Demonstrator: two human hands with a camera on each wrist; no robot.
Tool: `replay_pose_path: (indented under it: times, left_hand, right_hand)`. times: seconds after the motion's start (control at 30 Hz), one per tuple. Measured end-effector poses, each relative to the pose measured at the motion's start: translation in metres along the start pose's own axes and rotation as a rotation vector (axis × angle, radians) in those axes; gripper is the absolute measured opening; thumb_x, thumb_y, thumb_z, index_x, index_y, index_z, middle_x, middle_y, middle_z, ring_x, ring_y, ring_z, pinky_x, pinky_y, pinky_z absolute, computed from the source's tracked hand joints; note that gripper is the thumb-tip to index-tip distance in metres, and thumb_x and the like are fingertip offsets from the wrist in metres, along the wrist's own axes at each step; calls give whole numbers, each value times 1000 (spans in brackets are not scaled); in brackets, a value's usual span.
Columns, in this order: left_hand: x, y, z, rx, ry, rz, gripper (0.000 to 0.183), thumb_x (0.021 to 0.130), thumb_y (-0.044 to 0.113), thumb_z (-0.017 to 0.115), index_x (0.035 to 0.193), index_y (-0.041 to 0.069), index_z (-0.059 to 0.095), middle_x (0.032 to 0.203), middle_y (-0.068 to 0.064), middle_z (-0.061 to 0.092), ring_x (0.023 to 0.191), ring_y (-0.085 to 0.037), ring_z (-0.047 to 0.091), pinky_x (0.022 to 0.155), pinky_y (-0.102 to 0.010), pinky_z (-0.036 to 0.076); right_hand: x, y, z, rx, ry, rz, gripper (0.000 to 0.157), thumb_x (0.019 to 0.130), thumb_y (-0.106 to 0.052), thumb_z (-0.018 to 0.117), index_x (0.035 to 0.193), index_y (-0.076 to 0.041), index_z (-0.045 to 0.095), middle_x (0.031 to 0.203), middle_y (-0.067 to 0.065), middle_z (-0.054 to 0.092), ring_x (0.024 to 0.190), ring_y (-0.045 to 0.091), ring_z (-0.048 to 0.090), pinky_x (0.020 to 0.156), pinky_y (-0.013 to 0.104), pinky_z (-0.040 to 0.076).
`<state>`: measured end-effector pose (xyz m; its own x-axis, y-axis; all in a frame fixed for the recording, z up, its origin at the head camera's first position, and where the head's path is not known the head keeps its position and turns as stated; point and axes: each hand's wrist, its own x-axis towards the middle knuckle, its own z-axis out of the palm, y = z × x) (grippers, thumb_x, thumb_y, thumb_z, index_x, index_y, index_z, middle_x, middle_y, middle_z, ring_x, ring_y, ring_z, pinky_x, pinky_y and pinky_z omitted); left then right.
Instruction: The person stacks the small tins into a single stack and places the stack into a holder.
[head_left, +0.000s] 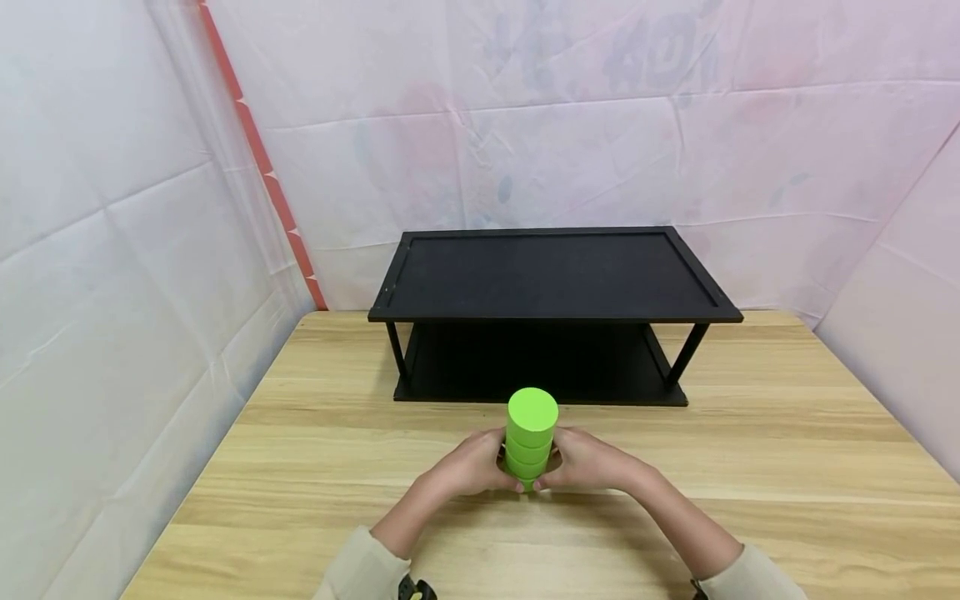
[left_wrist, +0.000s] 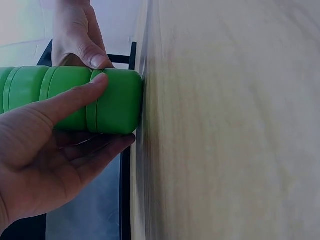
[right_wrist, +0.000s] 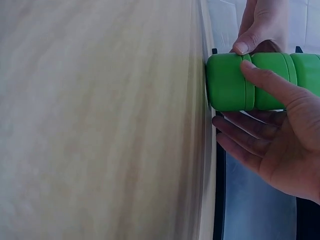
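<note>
A stack of bright green round containers (head_left: pixel 532 410) stands upright on the table in front of a black two-tier rack. My left hand (head_left: pixel 478 463) holds it low down from the left, thumb across the near side. From the right, my right hand (head_left: pixel 589 459) grips the same stack, its thumb beside the left one near the bottom. In the left wrist view, the lowest green container (left_wrist: pixel 119 102) meets the tabletop, and the left fingers curve behind it. The right wrist view has the right thumb pressed near a seam of the stack, fingers spread on its far side.
The black rack (head_left: pixel 558 275) stands at the back middle of the wooden table (head_left: pixel 315 467), just beyond the stack. White sheets (head_left: pixel 150 250) hang as walls at the left, back and right. A red strip (head_left: pixel 262 158) runs down the back left corner.
</note>
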<state>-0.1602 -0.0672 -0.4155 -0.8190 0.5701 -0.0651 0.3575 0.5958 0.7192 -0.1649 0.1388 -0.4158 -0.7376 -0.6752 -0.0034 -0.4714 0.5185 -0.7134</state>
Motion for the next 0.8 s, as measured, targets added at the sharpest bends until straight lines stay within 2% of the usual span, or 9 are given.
replay_pose_path:
  times: [0.3, 0.57, 0.8]
  left_hand:
    - [-1, 0, -3, -19, 4, 25, 57, 66, 12, 83, 115, 7, 55, 101, 4, 61, 90, -8, 57, 80, -24, 46]
    - [-2, 4, -6, -28, 5, 20, 56, 67, 13, 83, 115, 8, 55, 101, 5, 60, 89, -7, 56, 79, -23, 47]
    - [-3, 7, -8, -25, 11, 27, 57, 67, 15, 83, 116, 11, 55, 103, 6, 60, 92, -6, 56, 81, -23, 46]
  right_hand:
    - [1, -4, -6, 1, -19, -12, 47, 72, -20, 79, 111, -11, 54, 107, -3, 58, 97, 16, 57, 81, 33, 49]
    - [0, -7, -10, -4, -17, -37, 42, 73, -22, 78, 108, -14, 55, 104, -8, 59, 98, 14, 56, 82, 36, 48]
    - [-2, -9, -12, -20, -8, -17, 42, 73, -24, 78, 107, -13, 55, 102, -7, 59, 96, 15, 57, 82, 38, 48]
